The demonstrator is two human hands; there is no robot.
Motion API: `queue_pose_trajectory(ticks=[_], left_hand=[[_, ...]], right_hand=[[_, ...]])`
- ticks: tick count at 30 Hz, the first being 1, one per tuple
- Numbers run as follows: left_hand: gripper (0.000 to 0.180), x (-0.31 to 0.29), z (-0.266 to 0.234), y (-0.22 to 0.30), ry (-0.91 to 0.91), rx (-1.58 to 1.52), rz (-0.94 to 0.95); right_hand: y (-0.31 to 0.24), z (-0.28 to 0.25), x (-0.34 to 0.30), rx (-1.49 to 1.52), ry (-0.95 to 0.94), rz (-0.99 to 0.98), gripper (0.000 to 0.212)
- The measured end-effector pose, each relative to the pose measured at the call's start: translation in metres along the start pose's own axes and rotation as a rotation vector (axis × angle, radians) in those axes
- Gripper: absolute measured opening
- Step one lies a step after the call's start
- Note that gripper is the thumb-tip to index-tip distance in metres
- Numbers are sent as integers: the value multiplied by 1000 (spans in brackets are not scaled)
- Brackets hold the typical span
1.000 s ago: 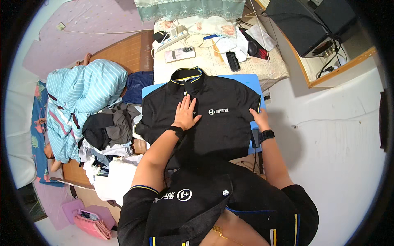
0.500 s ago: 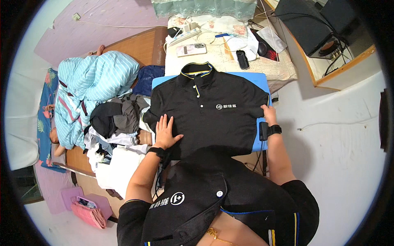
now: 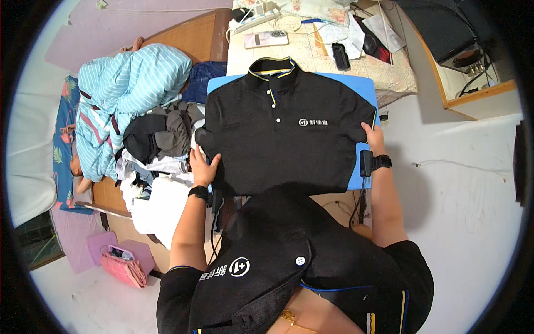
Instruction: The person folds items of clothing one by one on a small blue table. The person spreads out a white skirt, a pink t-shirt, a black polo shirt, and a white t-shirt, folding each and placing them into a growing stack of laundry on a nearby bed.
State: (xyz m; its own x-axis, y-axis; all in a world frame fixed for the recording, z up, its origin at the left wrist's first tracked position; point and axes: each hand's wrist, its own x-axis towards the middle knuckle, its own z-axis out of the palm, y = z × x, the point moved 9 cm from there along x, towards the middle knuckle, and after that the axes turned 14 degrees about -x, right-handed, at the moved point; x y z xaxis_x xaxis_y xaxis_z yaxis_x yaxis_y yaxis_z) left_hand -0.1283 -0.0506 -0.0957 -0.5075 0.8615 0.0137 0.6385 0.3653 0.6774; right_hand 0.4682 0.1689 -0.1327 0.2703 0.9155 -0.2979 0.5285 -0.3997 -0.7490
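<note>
A black polo shirt [image 3: 286,150] lies front up and spread on a blue board [image 3: 360,172], its collar pointing away from me. Yellow, white and blue piping edges the collar and placket. At the shirt's left side, under the sleeve, my left hand [image 3: 202,168] is open, thumb apart from the fingers, touching the fabric's edge. My right hand [image 3: 375,139] pinches the hem of the right sleeve between thumb and fingers. Each wrist wears a black band with a small dark device; cables run down from them.
Left of the board lies a heap of clothes [image 3: 158,139] on a bed. A person under a striped blue quilt [image 3: 128,78] lies behind it. On the far table [image 3: 300,53] are a phone [image 3: 267,38], a power strip and a black case [image 3: 340,56]. A shelf [image 3: 481,92] stands at right.
My left hand has slid from the shirt's front out to its left edge. My right hand stays on the right sleeve hem. The view has shifted, so the board sits higher.
</note>
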Motion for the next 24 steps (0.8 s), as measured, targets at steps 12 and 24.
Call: queue_pose_trajectory(ticks=[12, 24], left_hand=[[24, -21, 29, -54, -70, -700, -384], [39, -38, 34, -71, -40, -551, -346]], right_hand=[[-29, 15, 4, -149, -21, -99, 28], [-15, 22, 12, 380, -311, 17, 40]])
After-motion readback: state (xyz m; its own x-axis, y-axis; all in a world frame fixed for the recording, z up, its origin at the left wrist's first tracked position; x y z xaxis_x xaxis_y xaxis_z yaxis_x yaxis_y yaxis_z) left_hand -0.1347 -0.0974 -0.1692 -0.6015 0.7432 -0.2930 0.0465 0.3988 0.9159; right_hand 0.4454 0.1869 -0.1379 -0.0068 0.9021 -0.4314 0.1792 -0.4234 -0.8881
